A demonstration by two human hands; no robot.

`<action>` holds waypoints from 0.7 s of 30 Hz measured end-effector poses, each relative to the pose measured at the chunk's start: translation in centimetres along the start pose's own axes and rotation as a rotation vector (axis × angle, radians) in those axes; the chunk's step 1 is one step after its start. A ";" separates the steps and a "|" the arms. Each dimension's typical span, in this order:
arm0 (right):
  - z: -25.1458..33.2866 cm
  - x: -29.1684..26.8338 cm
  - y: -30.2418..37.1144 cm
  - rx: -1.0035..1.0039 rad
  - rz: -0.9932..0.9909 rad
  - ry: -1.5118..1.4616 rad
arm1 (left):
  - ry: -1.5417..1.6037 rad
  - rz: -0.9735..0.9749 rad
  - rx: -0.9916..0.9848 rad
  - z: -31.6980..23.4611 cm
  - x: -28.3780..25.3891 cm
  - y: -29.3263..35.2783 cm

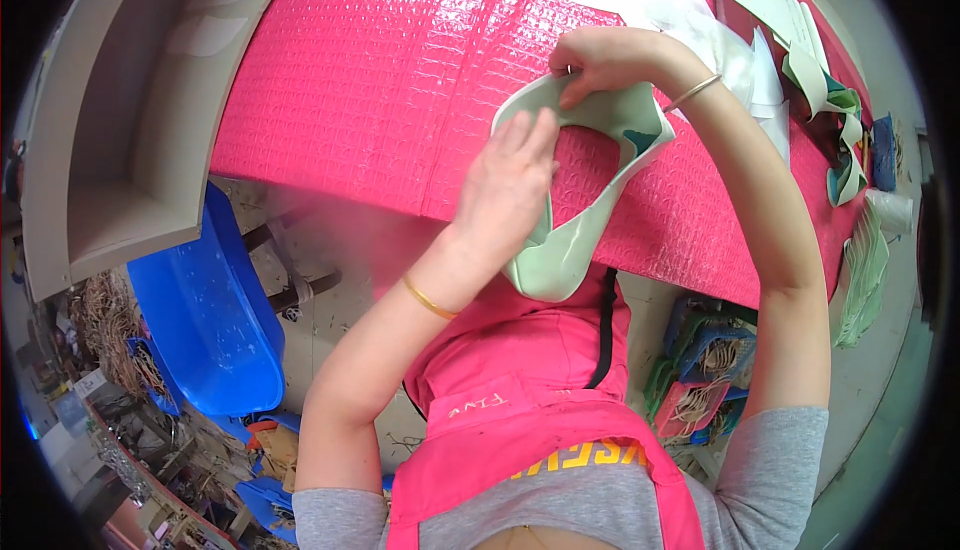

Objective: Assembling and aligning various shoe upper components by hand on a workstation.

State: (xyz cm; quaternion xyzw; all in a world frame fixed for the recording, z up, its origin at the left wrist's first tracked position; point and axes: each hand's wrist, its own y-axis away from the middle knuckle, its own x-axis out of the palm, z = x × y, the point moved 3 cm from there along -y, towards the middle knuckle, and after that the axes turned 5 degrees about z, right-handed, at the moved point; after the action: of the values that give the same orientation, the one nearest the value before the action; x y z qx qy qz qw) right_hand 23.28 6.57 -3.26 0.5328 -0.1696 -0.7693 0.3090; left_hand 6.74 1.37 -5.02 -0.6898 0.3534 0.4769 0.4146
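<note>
Pale-green piece [585,240] overhangs the bench [340,100] at its 6 o'clock edge, probably light, bendy, slick, so best taken by the rim: my right hand [605,55] pinches its 12, left hand [508,175] covers 9–10, fingers extended, grip hidden.

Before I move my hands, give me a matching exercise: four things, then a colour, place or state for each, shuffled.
Things:
1. Left hand
2. Right hand
3. Curved piece
4. Apron

Descriptions:
A. Pink, over a grey shirt
B. At the far rim, below a silver-coloured bangle on the arm
C. Next to a gold-coloured band at the wrist
D. Pale green, with an opening in its middle

Pairs: 1-C, 2-B, 3-D, 4-A.
</note>
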 end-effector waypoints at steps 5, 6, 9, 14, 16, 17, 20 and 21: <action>-0.1 0.8 0.2 -0.038 -0.059 0.029 | 0.164 0.109 -0.064 0.6 -0.5 -0.7; -0.2 0.5 0.4 -0.042 -0.118 0.016 | 0.165 0.105 -0.068 0.6 -0.3 -0.9; -0.7 0.0 1.6 0.090 0.005 -0.030 | -0.079 -0.057 0.101 0.5 0.4 -1.1; -1.0 -0.2 1.5 0.082 -0.013 0.012 | 0.163 -0.030 0.079 0.8 0.2 -2.0; -0.8 -0.9 2.7 0.290 -0.010 -0.171 | 0.038 0.005 0.052 -0.2 0.5 -2.3; -1.3 -0.4 3.6 0.286 -0.015 -0.406 | -0.084 0.046 0.029 -0.3 0.6 -2.2; -3.1 2.5 6.4 0.043 -0.148 -0.941 | 0.117 -0.107 0.032 0.4 0.8 -1.7; -2.1 2.8 7.2 0.038 -0.187 -0.993 | 0.305 -0.163 0.082 0.9 0.0 -1.3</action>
State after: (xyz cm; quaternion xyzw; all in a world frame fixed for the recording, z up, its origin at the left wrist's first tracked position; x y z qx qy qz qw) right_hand 26.67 -0.50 -1.77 0.1209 -0.2617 -0.9511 0.1108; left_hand 7.54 2.69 -4.87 -0.7631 0.3742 0.3167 0.4211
